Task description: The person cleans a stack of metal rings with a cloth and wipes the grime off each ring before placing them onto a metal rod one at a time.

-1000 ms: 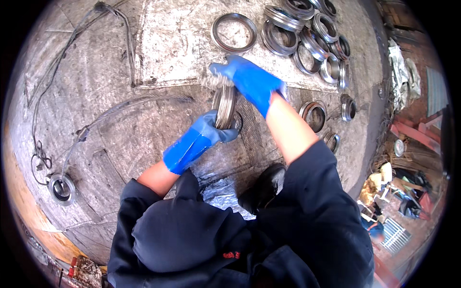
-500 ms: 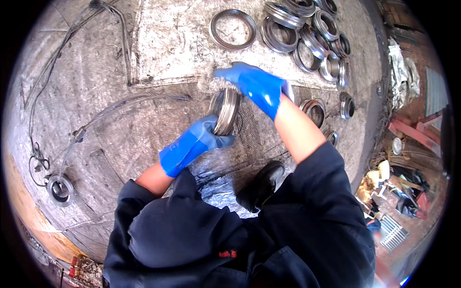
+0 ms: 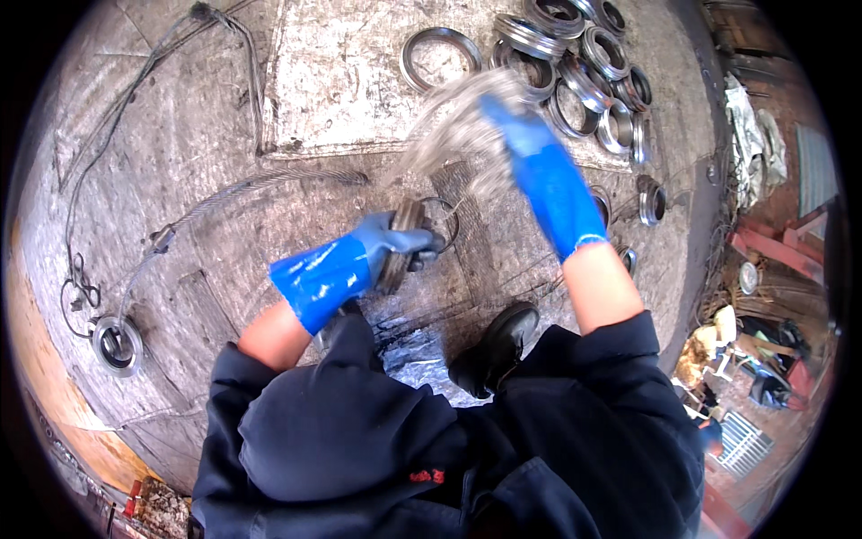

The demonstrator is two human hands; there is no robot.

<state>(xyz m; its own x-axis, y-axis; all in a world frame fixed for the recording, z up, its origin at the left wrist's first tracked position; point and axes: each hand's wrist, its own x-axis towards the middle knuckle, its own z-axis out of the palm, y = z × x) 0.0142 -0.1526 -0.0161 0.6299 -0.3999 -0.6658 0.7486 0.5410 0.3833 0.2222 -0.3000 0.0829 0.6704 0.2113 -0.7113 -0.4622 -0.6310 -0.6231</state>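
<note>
My left hand [image 3: 384, 244], in a blue rubber glove, is wrapped round a grooved metal ring [image 3: 409, 216] tilted on edge above the floor. My right hand [image 3: 537, 153], gloved alike, is up and to the right of that ring, apart from it. From its fingers trails a shaggy grey rag [image 3: 467, 126], smeared by motion, over the edge of the pale mat [image 3: 332, 99]. A thin dark loop [image 3: 456, 220] shows just beyond the left fingertips.
Several metal rings [image 3: 530, 38] lie heaped at the far right, with a single flat ring [image 3: 406, 76] beside them. A wire rope [image 3: 260, 178] crosses the left floor toward another ring [image 3: 135, 346]. My black shoe [image 3: 494, 350] stands close by. Red steel framing [image 3: 777, 251] stands at right.
My right hand has swung away from the held ring, up and to the right, sweeping the rag out. My left hand has drawn the ring slightly down and left and turned it.
</note>
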